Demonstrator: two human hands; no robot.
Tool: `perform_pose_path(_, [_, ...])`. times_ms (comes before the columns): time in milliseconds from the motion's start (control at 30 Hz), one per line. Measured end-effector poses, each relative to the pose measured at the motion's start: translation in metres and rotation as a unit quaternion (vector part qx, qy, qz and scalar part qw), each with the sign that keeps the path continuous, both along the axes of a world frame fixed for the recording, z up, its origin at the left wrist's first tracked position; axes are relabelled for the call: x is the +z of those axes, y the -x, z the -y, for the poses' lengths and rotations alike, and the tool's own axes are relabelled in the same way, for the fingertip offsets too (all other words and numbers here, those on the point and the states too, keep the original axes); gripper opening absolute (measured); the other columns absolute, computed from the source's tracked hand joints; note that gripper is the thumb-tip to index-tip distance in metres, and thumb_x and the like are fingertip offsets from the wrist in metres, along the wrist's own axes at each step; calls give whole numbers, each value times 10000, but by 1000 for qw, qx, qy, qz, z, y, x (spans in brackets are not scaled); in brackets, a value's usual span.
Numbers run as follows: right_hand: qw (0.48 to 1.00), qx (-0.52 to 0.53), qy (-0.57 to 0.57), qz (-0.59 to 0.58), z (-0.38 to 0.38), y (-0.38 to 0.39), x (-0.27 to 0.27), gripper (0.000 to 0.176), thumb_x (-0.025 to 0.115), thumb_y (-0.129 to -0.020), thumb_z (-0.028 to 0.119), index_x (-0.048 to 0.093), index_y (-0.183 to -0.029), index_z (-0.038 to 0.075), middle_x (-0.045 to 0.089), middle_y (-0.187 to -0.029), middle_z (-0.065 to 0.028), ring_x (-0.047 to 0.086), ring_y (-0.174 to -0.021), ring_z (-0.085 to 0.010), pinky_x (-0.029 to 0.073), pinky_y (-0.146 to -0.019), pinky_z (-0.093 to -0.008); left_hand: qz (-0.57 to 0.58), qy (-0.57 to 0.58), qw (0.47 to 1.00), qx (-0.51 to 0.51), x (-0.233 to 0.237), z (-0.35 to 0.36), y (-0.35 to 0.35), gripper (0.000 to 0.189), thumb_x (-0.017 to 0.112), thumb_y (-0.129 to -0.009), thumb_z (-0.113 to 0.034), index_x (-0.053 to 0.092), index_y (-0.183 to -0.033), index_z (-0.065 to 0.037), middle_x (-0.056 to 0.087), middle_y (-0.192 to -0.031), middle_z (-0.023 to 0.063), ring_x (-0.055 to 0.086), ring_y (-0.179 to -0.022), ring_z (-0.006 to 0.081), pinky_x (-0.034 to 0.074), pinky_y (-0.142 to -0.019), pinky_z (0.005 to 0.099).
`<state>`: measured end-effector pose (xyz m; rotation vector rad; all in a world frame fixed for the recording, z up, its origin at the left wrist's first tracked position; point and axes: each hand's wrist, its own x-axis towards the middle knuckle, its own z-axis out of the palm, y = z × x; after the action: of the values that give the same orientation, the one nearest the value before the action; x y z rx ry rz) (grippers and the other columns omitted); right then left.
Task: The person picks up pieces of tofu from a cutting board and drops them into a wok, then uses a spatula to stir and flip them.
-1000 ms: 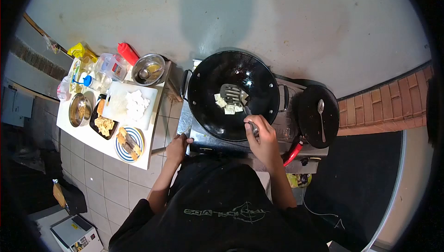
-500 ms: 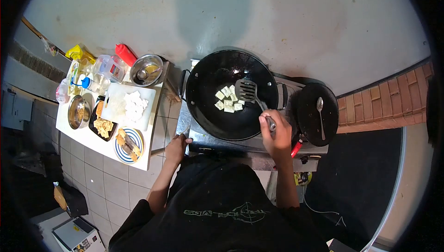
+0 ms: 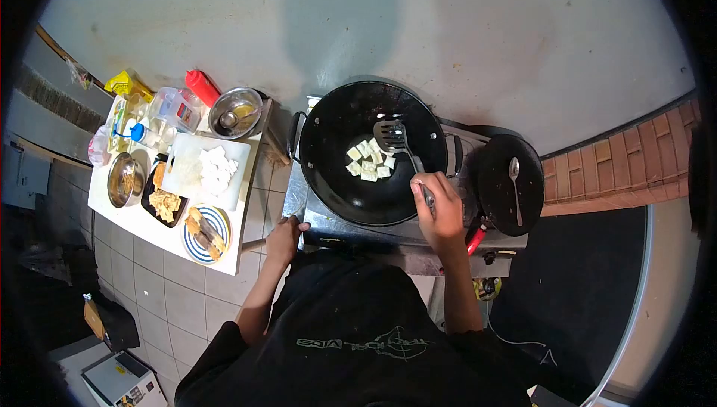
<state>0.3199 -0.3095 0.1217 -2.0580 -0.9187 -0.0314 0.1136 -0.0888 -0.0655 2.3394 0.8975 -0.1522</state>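
A black wok [image 3: 358, 202] stands on the metal stove [image 3: 321, 229], with several pale cubes [image 3: 369, 174] lying at its middle. My right hand [image 3: 441, 209] is closed round the handle of a slotted spatula [image 3: 391, 137], whose blade is inside the wok just above and right of the cubes. At the stove's front left corner rests my left hand [image 3: 284, 240], its fingers curled at the metal edge; whether they hold anything is hidden.
Left, a white table [image 3: 164, 231] bears a cutting board [image 3: 183, 175] with white pieces, metal bowls, a striped plate [image 3: 194, 246], a black tray of food, and a red bottle [image 3: 202, 87]. Right of the wok, a spoon [image 3: 516, 190] lies on a black round pan [image 3: 497, 175].
My right hand has moved slightly left and up, and the spatula's blade has shifted up and left in the wok. My left hand has hardly moved.
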Motion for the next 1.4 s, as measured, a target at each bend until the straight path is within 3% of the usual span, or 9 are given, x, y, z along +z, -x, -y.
perform_pose_path(467, [998,-11,10,61,1,-11,-17,85,605,-922,76,619,-999,41,581,-892,-143,616,-764,-338,486,-668,-388,-5,-41,999,-6,0,2,-5,385,569,-917,-437,617,-952,-57,655,-945,185,653,-882,419,512,-725,534])
perform_pose_path(700, [1000,3,7,-3,8,-2,0,82,598,-925,71,612,-997,33,589,-883,-142,612,-747,-336,481,-657,-378,-31,-81,996,-3,2,7,-7,396,581,-908,-443,608,-948,-51,653,-923,184,662,-857,408,517,-709,531])
perform_pose_path(767, [1000,3,2,0,8,-3,3,82,595,-926,69,610,-998,33,588,-883,-142,609,-743,-337,479,-656,-377,-49,-109,993,-27,7,8,-8,383,565,-919,-434,612,-943,-55,673,-943,154,686,-862,353,547,-704,472])
perform_pose_path(1067, [1000,-9,-2,8,-5,-18,-11,95,598,-921,64,606,-1008,27,582,-881,-148,601,-753,-349,474,-657,-381,-85,-98,991,-19,11,10,-9,414,555,-919,-453,604,-977,-46,665,-983,161,681,-874,360,543,-702,481])
perform_pose_path(1233, [996,-20,-77,40,-6,-22,-14,115,622,-907,61,610,-1017,32,558,-853,-150,592,-745,-346,473,-660,-387,-55,-80,995,-7,2,6,-6,441,524,-936,-479,628,-948,-51,664,-931,196,664,-859,409,513,-717,531])
perform_pose_path(1400, [997,12,14,71,-5,-32,12,137,655,-901,119,604,-999,38,523,-937,-134,575,-725,-342,474,-664,-400,-92,-58,994,-32,-1,6,-4,483,474,-968,-491,680,-897,-59,681,-891,220,665,-859,414,511,-731,538])
